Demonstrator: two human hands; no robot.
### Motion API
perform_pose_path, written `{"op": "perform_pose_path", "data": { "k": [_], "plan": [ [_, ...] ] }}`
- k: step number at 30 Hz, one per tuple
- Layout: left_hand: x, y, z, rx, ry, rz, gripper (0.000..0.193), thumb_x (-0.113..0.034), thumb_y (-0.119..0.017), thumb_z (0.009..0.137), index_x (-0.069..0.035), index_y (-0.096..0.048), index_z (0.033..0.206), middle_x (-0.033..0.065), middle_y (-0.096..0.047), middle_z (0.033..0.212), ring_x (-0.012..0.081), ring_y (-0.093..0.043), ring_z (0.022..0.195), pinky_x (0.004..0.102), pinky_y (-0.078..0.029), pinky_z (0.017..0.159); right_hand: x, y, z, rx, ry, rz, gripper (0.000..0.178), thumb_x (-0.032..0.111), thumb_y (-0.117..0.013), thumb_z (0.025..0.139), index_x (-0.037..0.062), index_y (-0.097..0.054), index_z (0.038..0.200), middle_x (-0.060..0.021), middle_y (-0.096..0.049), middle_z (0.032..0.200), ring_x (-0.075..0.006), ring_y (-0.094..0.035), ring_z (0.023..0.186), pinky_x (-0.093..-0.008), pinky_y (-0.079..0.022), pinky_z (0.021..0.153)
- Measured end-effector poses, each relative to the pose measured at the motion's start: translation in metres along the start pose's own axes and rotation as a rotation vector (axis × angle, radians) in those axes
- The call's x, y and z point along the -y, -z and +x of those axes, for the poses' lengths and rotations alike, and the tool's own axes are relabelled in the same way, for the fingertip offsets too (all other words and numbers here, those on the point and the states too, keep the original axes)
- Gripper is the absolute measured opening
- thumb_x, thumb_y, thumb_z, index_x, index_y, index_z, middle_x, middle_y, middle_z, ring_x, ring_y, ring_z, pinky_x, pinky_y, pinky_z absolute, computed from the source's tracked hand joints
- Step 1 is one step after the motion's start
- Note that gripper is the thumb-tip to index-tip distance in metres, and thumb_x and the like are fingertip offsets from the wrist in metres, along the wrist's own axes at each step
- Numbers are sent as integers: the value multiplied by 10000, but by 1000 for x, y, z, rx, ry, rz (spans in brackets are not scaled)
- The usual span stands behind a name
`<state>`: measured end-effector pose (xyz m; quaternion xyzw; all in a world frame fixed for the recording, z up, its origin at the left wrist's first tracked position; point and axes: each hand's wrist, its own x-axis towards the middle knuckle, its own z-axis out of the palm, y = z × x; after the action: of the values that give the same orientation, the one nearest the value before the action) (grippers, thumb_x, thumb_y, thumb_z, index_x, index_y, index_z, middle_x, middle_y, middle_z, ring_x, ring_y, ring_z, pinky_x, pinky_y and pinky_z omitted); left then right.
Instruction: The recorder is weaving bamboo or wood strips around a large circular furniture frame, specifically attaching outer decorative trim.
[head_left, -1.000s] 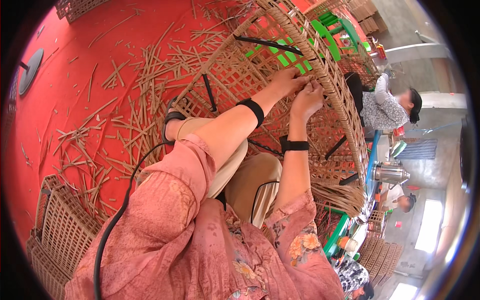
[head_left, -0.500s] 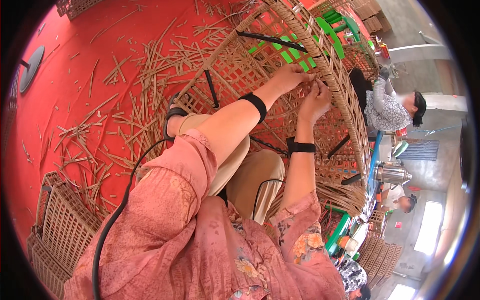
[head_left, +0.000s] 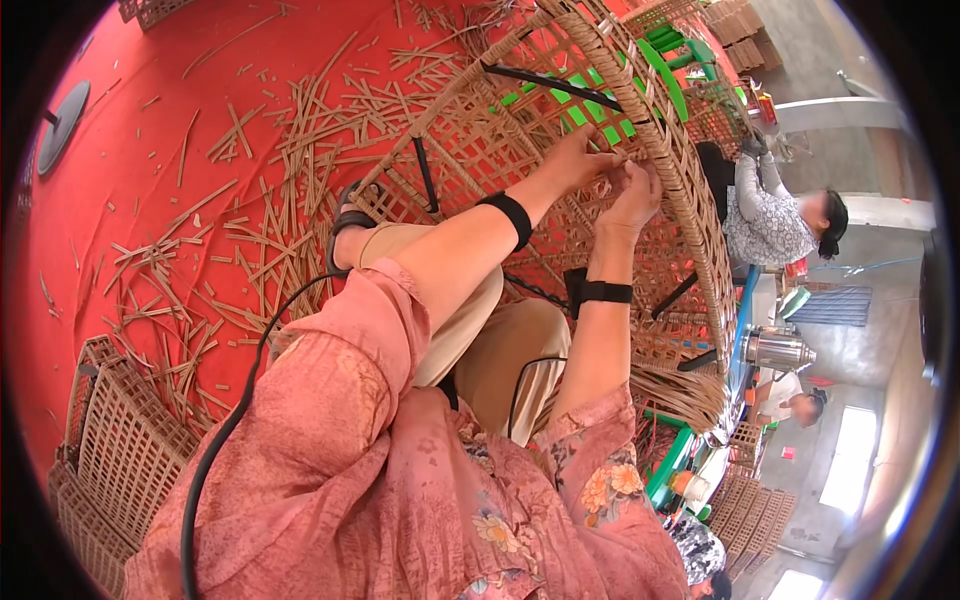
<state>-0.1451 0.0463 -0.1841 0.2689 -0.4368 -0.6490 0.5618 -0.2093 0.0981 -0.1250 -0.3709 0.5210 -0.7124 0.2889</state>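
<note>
A large basket of brown woven strips lies in front of me, its thick wrapped rim curving along the right and dark bars crossing its openwork. My left hand is over the basket beside the rim, fingers apart, the lowest reaching toward my right hand. Close by, my right hand has its fingers curled and pinched together against the inner side of the rim. Whatever is between those fingertips is too small to make out. Both wrists wear black bands.
Cut strips litter the red floor covering. Woven panels stand at lower left, and a round dark base at far left. A bundle of strips lies near my right forearm. Another person works at right, near a metal kettle.
My left hand's fingers have parted and drawn slightly back from the right hand's. The right hand stays pinched at the rim. The person at right has shifted a little.
</note>
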Motion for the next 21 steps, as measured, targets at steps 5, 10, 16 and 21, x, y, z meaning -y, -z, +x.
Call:
{"op": "perform_pose_path", "data": {
  "k": [5,10,16,21],
  "plan": [
    [-1,9,-4,-39,-192,254,346,-246,-689,792,-13,-572,1020,63,-545,819,143,-539,742,301,-451,657,9,-4,2,30,-82,0,169,122,-554,839,15,-595,964,-39,-619,850,-133,-586,732,-271,-431,587],
    [-25,27,-7,-53,-379,820,334,-359,-667,760,-62,-633,908,141,-553,890,265,-560,829,396,-459,705,8,-1,3,28,-99,19,250,153,-602,834,-6,-584,1026,-64,-626,906,-165,-599,777,-305,-468,646],
    [-100,73,-50,534,-85,631,401,-423,-631,779,-23,-615,759,126,-581,708,247,-556,684,359,-437,625,12,-6,-5,175,226,-533,316,227,-667,793,16,-636,1026,-58,-639,925,-189,-572,827,-311,-428,769],
    [-131,175,-117,496,-4,1106,426,-435,-663,776,-12,-609,780,103,-568,647,219,-555,617,345,-423,576,23,8,5,401,46,-1264,511,455,-547,793,109,-578,1168,-123,-623,1033,-277,-573,922,-381,-390,858]
  ]
}}
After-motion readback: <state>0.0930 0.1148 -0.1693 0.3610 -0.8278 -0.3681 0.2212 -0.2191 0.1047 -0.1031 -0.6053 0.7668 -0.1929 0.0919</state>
